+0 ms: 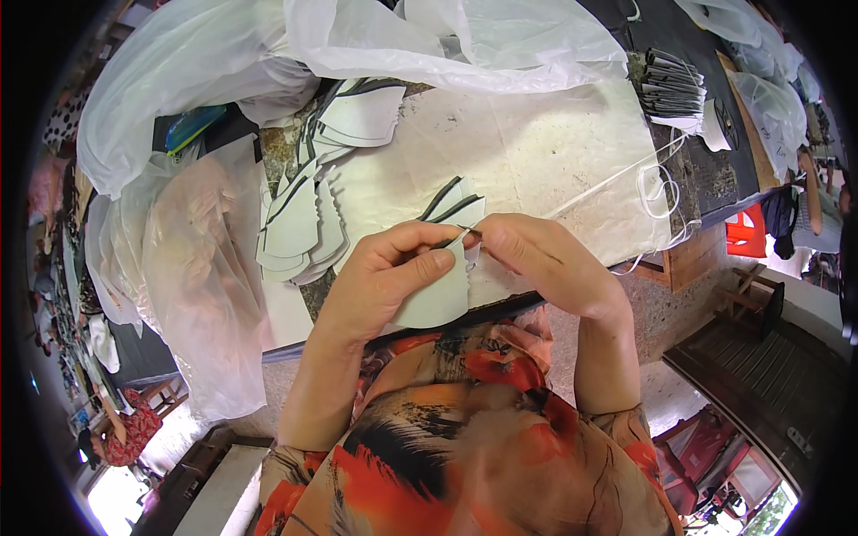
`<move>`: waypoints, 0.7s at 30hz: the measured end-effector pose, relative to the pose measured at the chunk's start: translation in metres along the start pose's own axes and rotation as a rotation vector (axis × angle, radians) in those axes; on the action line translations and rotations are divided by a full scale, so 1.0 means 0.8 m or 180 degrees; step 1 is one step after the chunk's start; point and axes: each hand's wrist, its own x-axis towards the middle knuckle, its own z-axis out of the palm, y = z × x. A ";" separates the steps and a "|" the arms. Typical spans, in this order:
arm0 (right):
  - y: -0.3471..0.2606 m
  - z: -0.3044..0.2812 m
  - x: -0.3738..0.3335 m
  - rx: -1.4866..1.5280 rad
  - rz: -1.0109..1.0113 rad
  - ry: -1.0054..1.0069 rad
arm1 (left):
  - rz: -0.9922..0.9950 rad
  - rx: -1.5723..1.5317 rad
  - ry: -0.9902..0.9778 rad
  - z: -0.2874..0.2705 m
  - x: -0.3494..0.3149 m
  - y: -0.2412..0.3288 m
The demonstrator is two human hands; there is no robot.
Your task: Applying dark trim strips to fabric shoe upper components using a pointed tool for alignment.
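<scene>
Head view:

- White panel (pixel 440 301), one, with a notched edge: at centre, between the two hands, above the near edge of the surface (pixel 715 174).
- Left hand (pixel 389 268): grip closed, thumb and forefinger pinching the panel near its upper edge.
- Right hand (pixel 545 259): fingertips drawn together at the same edge; whether the grip is closed, and on what, cannot be told.
- Loose panels (pixel 463 211), dark-edged, few: just past the hands at 12 o'clock, on the pale sheet (pixel 545 134).
- Fanned panels (pixel 362 116), white with black strips, overlapping: at 11 o'clock.
- Second fanned heap (pixel 299 228), same kind: toward 10 o'clock, near the left forearm.
- Stacked bundle (pixel 672 85), dark edges packed together, white faces below: at 2 o'clock.
- White cord (pixel 660 192), loosely looped: between 2 and 3 o'clock, one length running toward the right hand.
- Progress, as judged: one panel under handling, not yet set down; many others lie in heaps and bundle. Which are finished and which remain cannot be told.
- Translucent bag (pixel 165 98), large, at 10 o'clock: pale contents, indistinct.
- Plastic bag (pixel 500 54), at 12 o'clock: crumpled, contents not discernible.
- Draped plastic bag (pixel 210 295), at 9 o'clock: pale bulk inside, unidentified.
</scene>
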 end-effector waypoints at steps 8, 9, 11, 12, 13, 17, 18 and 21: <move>-0.001 0.013 0.002 0.0420 0.0422 0.0186 | 0.0156 0.0262 0.0123 0.000 0.002 -0.008; 0.000 0.013 0.003 0.0472 0.0469 0.0187 | 0.0165 0.0273 0.0120 0.001 0.002 -0.007; -0.003 0.014 0.005 0.0607 0.0627 0.0171 | 0.0183 0.0279 0.0125 0.002 0.002 -0.002; -0.005 0.015 0.006 0.0744 0.0784 0.0152 | 0.0071 0.0195 0.0134 0.003 0.001 0.002; -0.003 0.014 0.008 0.0732 0.0776 0.0134 | -0.0037 0.0112 0.0145 0.003 0.001 0.004; 0.003 0.004 0.009 0.0930 0.0841 0.0417 | 0.0044 0.0314 0.0126 -0.009 -0.001 0.005; 0.002 0.005 0.008 0.1102 0.0860 0.0732 | 0.0080 0.0371 0.0185 -0.012 -0.005 0.002; -0.004 0.020 0.005 0.0594 0.0598 0.0414 | 0.0246 0.0408 0.0210 -0.006 -0.017 0.001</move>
